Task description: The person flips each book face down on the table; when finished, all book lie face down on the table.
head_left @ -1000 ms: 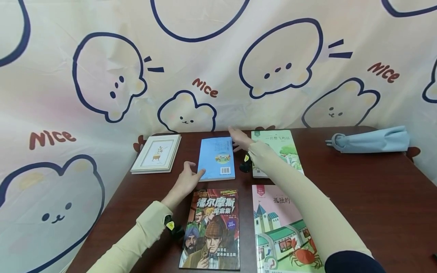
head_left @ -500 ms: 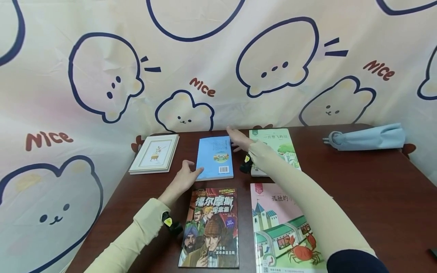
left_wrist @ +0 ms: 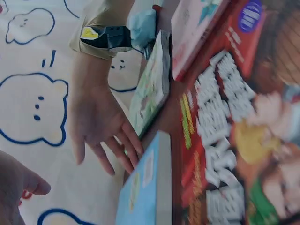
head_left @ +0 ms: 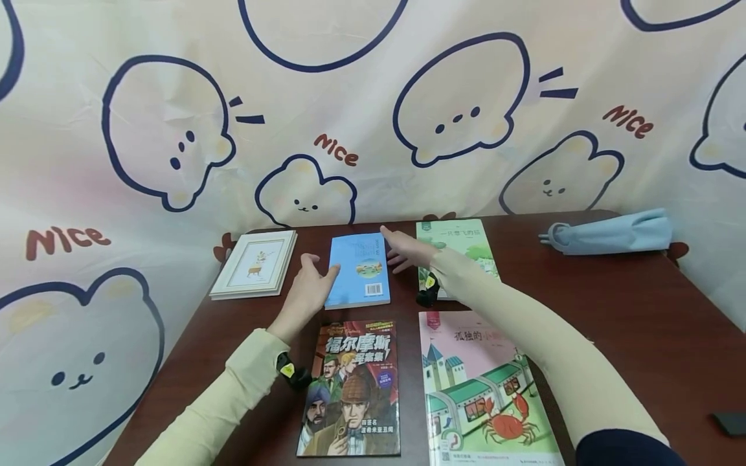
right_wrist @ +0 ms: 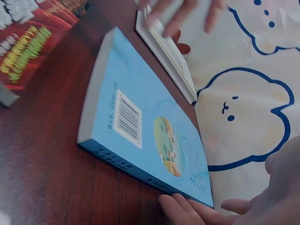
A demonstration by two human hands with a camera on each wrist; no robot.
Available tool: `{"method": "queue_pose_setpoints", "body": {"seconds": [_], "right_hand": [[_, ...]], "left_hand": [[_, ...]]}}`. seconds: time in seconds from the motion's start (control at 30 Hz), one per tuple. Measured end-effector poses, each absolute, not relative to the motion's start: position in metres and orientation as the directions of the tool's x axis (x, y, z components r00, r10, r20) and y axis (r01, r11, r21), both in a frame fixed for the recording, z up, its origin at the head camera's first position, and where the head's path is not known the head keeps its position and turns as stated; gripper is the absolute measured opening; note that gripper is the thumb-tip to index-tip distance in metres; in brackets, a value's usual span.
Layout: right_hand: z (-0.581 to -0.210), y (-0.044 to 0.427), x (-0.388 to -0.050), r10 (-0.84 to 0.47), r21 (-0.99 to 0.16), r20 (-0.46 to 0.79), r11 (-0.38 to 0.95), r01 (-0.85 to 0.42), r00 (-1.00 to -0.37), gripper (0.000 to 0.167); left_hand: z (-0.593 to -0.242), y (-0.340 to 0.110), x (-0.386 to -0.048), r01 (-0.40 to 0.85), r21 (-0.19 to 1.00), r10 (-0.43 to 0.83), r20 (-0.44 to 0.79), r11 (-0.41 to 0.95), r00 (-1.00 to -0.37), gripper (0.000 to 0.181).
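Note:
A blue book (head_left: 357,270) lies back cover up on the brown table, its barcode toward the near edge. My left hand (head_left: 305,294) hovers at its left side, thumb held out near the cover, fingers relaxed. Across from it my right hand (head_left: 408,249) has loosely extended fingers beside the book's spine. In the right wrist view the right fingertips (right_wrist: 180,208) sit right at the spine (right_wrist: 126,166); whether they touch is hard to tell. The left wrist view shows the left hand (left_wrist: 21,190) raised off the book, with a gap.
White framed pictures (head_left: 254,265) are stacked at the left. A green book (head_left: 457,239) lies partly under the right forearm. Nearer are a detective comic book (head_left: 352,395) and a pink crab-cover book (head_left: 484,401). A light-blue folded umbrella (head_left: 612,233) and dark object (head_left: 728,422) lie right.
Both hands have drawn slightly away from the blue book, the left one rising with its thumb off the cover. The head view has turned a little right. The books stay in place.

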State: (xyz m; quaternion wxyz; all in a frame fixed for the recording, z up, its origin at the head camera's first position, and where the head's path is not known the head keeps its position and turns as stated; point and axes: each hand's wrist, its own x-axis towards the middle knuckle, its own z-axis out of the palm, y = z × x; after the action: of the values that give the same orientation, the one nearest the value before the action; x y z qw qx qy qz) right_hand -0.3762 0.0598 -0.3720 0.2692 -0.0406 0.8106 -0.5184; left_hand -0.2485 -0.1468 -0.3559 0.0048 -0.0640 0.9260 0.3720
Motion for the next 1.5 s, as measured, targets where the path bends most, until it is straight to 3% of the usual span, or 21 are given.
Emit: {"method": "queue_pose_setpoints", "body": {"seconds": [0.33,0.47,0.6,0.8,1.13,1.4,1.5], "right_hand": [[-0.358,0.111,-0.364,-0.307,-0.876,-0.278,0.470,0.109,-0.910,0.070],[-0.358,0.143,-0.369,-0.193,-0.842,-0.248,0.528,0.113,-0.949,0.070],[-0.361,0.176,-0.369,-0.010,-0.734,-0.230,0.659,0.166,-0.973,0.071],[-0.374,0.206,-0.359,0.183,-0.576,-0.272,0.756,0.312,-0.945,0.080],[-0.381,0.235,-0.338,0.186,-0.548,-0.389,0.741,0.389,-0.902,0.084],[-0.373,0.240,-0.326,0.121,-0.585,-0.419,0.722,0.369,-0.900,0.066],[-0.370,0.240,-0.323,0.094,-0.610,-0.438,0.700,0.372,-0.894,0.066]], "left_hand": [[-0.348,-0.078,-0.268,0.042,0.666,0.069,-0.014,0.745,-0.998,0.059],[-0.353,-0.052,-0.277,0.074,0.647,0.112,-0.018,0.759,-0.993,0.059],[-0.358,-0.037,-0.286,0.043,0.652,0.128,-0.084,0.757,-0.988,0.065],[-0.364,-0.035,-0.293,-0.076,0.680,0.103,-0.220,0.730,-0.970,0.075],[-0.365,-0.018,-0.298,-0.119,0.705,0.147,-0.306,0.700,-0.941,0.072],[-0.360,-0.009,-0.294,-0.140,0.746,0.193,-0.341,0.651,-0.920,0.071],[-0.359,-0.008,-0.292,-0.159,0.753,0.199,-0.362,0.639,-0.911,0.072]]}}
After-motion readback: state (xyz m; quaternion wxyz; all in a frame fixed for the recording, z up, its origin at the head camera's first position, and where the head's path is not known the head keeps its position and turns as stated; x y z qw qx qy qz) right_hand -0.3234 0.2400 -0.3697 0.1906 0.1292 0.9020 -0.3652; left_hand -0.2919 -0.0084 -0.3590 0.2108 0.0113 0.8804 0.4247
